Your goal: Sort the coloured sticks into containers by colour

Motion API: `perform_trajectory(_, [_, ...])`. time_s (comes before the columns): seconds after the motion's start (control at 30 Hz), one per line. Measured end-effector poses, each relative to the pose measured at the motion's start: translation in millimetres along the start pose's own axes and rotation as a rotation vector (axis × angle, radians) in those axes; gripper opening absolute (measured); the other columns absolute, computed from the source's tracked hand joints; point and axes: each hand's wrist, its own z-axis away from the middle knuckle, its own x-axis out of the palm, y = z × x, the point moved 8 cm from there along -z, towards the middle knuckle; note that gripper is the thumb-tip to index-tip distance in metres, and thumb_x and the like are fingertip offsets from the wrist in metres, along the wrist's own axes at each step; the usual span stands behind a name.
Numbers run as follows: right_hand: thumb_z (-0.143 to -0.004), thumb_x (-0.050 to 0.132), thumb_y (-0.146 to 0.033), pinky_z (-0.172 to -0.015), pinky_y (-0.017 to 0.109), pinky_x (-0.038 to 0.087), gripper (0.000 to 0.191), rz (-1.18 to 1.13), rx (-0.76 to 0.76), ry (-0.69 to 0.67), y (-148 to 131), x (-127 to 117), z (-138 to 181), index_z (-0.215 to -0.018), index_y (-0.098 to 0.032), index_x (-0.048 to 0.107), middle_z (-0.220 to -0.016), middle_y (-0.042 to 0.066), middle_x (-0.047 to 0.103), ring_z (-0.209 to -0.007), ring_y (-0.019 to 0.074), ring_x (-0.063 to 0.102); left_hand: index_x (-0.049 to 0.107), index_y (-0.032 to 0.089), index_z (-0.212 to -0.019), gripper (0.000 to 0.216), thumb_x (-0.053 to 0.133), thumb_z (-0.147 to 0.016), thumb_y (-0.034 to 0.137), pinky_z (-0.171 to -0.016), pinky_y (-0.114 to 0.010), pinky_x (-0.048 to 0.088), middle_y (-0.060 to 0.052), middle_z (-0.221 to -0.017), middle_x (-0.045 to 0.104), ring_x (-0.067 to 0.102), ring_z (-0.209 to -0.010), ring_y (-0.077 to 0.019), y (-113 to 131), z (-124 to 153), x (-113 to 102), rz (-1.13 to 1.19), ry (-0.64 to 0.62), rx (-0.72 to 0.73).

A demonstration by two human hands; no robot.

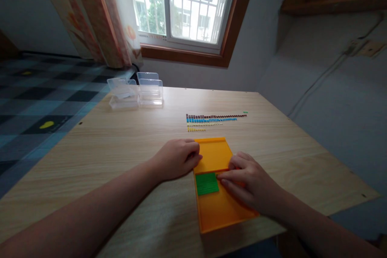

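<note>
An orange plastic box (227,218) lies opened out on the table, its flat lid (211,156) on the far side. In the upper left of its near half sits a green ribbed plate (207,184), like a building-block baseplate. My left hand (180,158) is closed at the left edge of the lid, fingers curled against the rim. Over the right side of the box, my right hand (248,179) pinches thumb and forefinger together right beside the green plate's right edge. Whatever is between those fingertips is too small to make out.
Beyond the box, small pieces lie in rows: brown (211,116), blue (208,120), pale (202,125) and yellow (195,130). A few green pieces (245,112) lie at the far right end. Clear plastic boxes (123,102) stand open at the table's far left corner.
</note>
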Motion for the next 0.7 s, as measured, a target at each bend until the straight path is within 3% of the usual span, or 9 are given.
perform_trajectory(0.7, [-0.100,0.056,-0.021,-0.075,0.035,0.036,0.024,0.036,0.040,-0.035,2.1,4.4,-2.9,-0.087,-0.020,0.076,-0.080,0.005,0.059,-0.081,0.0198,0.052,0.058,0.020,-0.075,0.020,0.057,-0.094,0.024,-0.060,-0.027,0.036,-0.001,-0.076,0.063,0.055,-0.065,-0.0161,0.9,-0.1,-0.4,-0.018,-0.018,-0.006])
